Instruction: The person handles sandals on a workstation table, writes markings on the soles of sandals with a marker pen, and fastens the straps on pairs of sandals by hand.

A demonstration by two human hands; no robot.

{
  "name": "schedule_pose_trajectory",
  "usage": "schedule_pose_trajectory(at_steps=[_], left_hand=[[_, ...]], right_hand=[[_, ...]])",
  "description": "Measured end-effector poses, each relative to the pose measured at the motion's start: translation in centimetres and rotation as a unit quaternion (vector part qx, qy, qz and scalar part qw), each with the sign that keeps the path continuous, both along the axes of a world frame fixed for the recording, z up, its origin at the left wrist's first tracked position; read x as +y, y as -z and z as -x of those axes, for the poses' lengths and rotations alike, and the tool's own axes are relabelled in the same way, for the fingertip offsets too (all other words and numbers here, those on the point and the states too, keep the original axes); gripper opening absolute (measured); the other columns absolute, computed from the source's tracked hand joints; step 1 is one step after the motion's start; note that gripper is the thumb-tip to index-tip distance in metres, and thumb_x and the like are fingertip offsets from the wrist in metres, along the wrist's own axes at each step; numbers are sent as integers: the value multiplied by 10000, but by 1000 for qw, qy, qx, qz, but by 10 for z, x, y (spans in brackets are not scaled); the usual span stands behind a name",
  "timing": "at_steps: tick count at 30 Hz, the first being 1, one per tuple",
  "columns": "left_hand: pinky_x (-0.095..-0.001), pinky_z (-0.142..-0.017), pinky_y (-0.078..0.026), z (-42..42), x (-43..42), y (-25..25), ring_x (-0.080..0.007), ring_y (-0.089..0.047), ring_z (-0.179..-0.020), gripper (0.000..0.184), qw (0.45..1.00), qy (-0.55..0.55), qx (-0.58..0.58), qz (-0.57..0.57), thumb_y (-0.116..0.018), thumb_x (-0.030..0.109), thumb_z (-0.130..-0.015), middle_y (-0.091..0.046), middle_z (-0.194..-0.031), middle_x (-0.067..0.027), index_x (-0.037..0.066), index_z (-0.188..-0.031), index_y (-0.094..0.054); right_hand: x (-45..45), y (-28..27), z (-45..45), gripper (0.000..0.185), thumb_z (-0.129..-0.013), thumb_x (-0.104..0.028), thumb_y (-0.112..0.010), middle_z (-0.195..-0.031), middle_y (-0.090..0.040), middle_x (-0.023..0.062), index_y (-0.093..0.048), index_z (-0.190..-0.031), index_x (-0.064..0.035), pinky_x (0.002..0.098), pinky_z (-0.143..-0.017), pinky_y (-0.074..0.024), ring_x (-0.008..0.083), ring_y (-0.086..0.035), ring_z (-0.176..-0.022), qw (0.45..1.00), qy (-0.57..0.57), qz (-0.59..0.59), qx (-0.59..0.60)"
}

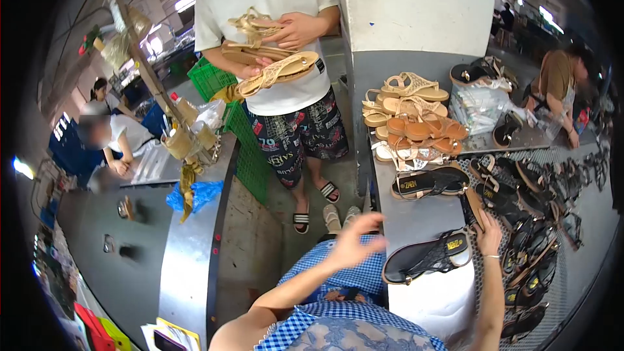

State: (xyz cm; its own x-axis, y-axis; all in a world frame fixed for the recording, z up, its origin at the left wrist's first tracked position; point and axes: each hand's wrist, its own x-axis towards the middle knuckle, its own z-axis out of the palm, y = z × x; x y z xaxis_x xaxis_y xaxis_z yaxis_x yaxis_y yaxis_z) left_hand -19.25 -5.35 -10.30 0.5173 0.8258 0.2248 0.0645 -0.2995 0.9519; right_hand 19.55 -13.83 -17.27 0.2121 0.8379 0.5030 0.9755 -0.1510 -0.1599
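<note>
My left hand (356,242) is raised at the near edge of the metal worktable, fingers apart and holding nothing, slightly blurred. My right hand (489,233) grips a sandal (476,207) with a tan sole, tilted on its edge. Just left of that hand, a black sandal (429,257) with a woven strap lies on a white block (432,299). Beyond it a second black sandal (430,183) lies flat on the metal top. Farther back is a stack of beige and brown sandals (416,117).
Many black sandals (520,221) cover the right side. A plastic bag (481,105) sits behind them. Facing me, a person (266,45) holds several beige sandals (279,73). A conveyor belt (130,253) and green crates (250,149) are to the left. Other people work farther off.
</note>
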Motion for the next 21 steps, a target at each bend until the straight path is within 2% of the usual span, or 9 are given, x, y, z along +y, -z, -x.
schedule_pose_trajectory(at_steps=[2, 4, 8, 12, 14, 15, 18, 20, 21], left_hand=[[-424, -1004, -275, -38, -26, 17, -328, -316, -1236, 924, 970, 146, 137, -138, -778, 337, -590, -307, -1345, -186, 101, -1334, -283], [-506, -1002, -230, -59, -43, 31, -404, -237, -1254, 1058, 925, 202, 242, -212, -775, 363, -568, -207, -1382, -209, 138, -1383, -140], [-463, -971, -255, -66, -50, 49, -346, -294, -1214, 917, 923, 159, 259, -237, -728, 321, -602, -338, -1290, -159, 142, -1356, -236], [-440, -939, -265, -70, -53, 60, -313, -332, -1169, 756, 939, 108, 205, -256, -659, 267, -655, -417, -1212, -121, 143, -1318, -319], [-433, -936, -260, -71, -49, 61, -319, -344, -1151, 734, 942, 114, 179, -259, -649, 220, -661, -494, -1116, -113, 148, -1315, -327], [-432, -939, -258, -71, -46, 61, -303, -355, -1144, 727, 940, 123, 174, -265, -652, 221, -660, -520, -1068, -103, 150, -1311, -336], [-434, -938, -268, -68, -38, 60, -244, -430, -1073, 655, 946, 148, 128, -258, -663, 222, -663, -561, -956, -76, 150, -1266, -416], [-409, -901, -323, -65, -34, 72, -206, -489, -977, 571, 925, 166, 86, -330, -663, 204, -670, -553, -933, -72, 142, -1210, -486], [-355, -827, -392, -63, -33, 76, -199, -526, -873, 509, 922, 158, 39, -351, -656, 163, -680, -550, -865, -71, 126, -1170, -525]], right_hand=[[-3, -3, -9, 387, -708, -74, -649, -959, -606, 137, -570, -1087, -96, 360, -735, -454, 316, -569, -845, 998, 20, -58, 29], [-16, -9, -21, 283, -757, -43, -585, -938, -609, 156, -570, -1040, -27, 331, -736, -460, 314, -583, -827, 987, 53, -106, 105], [-82, -15, -46, 229, -863, -86, -507, -919, -574, 64, -527, -1037, 62, 242, -769, -405, 138, -512, -853, 923, 51, -170, 342], [-167, -29, -43, 303, -882, -155, -514, -973, -589, 105, -515, -1082, 73, 280, -770, -423, 198, -546, -842, 929, 186, -216, 238], [-198, -35, -16, 298, -885, -159, -507, -996, -588, 138, -523, -1089, 57, 317, -762, -446, 259, -568, -869, 936, 279, -200, 84], [-221, -39, -15, 283, -883, -136, -493, -1023, -577, 174, -525, -1109, 32, 337, -739, -465, 308, -569, -895, 956, 254, -123, -76], [-252, -31, 7, 369, -776, -154, -542, -1099, -538, 173, -537, -1106, 12, 401, -856, -388, 344, -502, -1024, 929, 286, 48, -228], [-238, -37, 44, 453, -719, -187, -519, -1279, -404, 173, -510, -1143, -31, 503, -983, -245, 403, -344, -1192, 955, 259, 67, -127], [-228, -49, 54, 430, -781, -269, -513, -1266, -428, 180, -523, -1164, -72, 493, -966, -283, 348, -383, -1182, 953, 243, 64, -168]])
